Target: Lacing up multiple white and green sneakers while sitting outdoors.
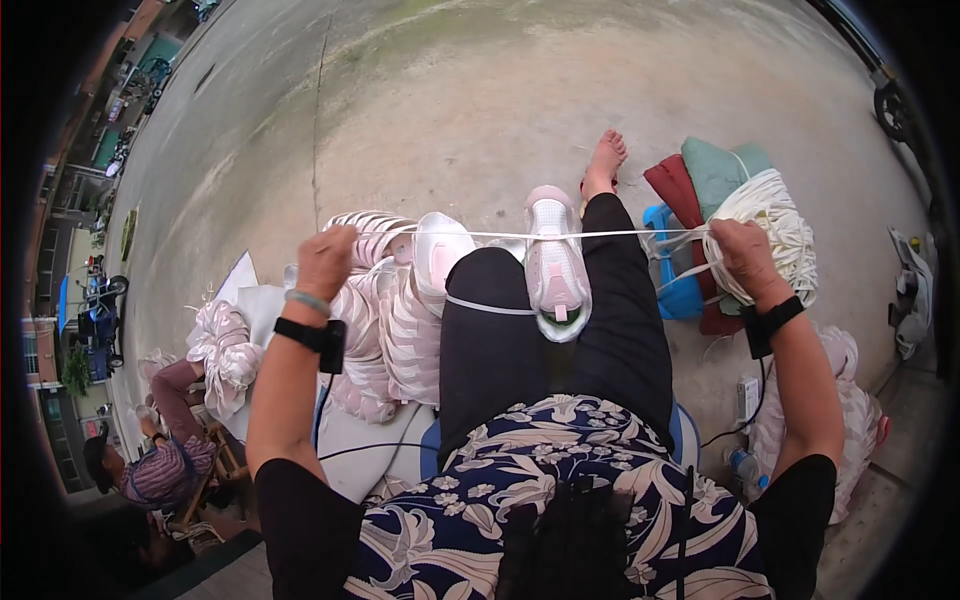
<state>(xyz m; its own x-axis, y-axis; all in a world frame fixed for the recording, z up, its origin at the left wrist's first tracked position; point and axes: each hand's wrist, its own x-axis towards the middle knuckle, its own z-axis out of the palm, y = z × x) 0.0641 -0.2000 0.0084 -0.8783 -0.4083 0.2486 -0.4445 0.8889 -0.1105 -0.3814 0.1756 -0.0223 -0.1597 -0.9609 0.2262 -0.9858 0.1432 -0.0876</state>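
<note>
A long white shoelace [480, 234] is stretched nearly level between my two hands. My left hand [328, 262] is closed on one end, above the left pile of shoe parts. At the right, my right hand [745, 258] is closed on the lace, beside a thick bundle of white laces [785, 225]. Between them a pink and white shoe [556, 260] lies on my thighs, and the taut lace crosses over it. Another white band [490, 307] loops over my left thigh.
Stacked pink and white shoe uppers [375, 340] lie at my left. Folded green cloth [720, 170] and a blue plastic stool [675, 285] are at my right. A plastic bottle [745, 468] stands near my right elbow. Another person [170, 465] sits at the far left.
</note>
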